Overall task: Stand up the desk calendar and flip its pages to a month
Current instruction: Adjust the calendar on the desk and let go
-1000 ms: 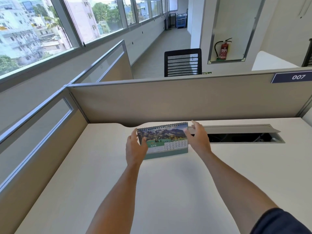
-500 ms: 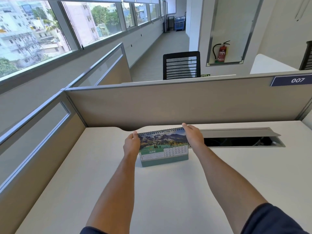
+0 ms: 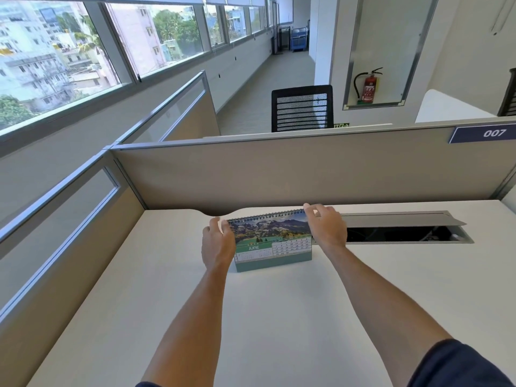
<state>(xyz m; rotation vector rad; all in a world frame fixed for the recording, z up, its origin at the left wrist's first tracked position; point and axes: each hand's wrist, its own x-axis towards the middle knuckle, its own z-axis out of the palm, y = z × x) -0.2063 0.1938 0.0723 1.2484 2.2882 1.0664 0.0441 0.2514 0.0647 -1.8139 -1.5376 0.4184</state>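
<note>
A spiral-bound desk calendar (image 3: 272,241) stands upright on the white desk (image 3: 279,317), near its far edge. The page facing me has a mountain photo above a green band that reads JUNE and a date grid. My left hand (image 3: 217,245) holds the calendar's left edge, fingers curled around its upper corner. My right hand (image 3: 325,226) grips the right edge, with its fingertips on the spiral binding at the top right corner. Both hands cover the calendar's sides.
An open cable tray (image 3: 402,233) with a raised grey flap lies in the desk just right of the calendar. Beige partition panels (image 3: 279,174) close off the back and left. A black mesh chair (image 3: 303,108) stands beyond the partition.
Both hands have slid up from the calendar's sides to its top corners. The calendar has settled standing on the desk, a little nearer to me.
</note>
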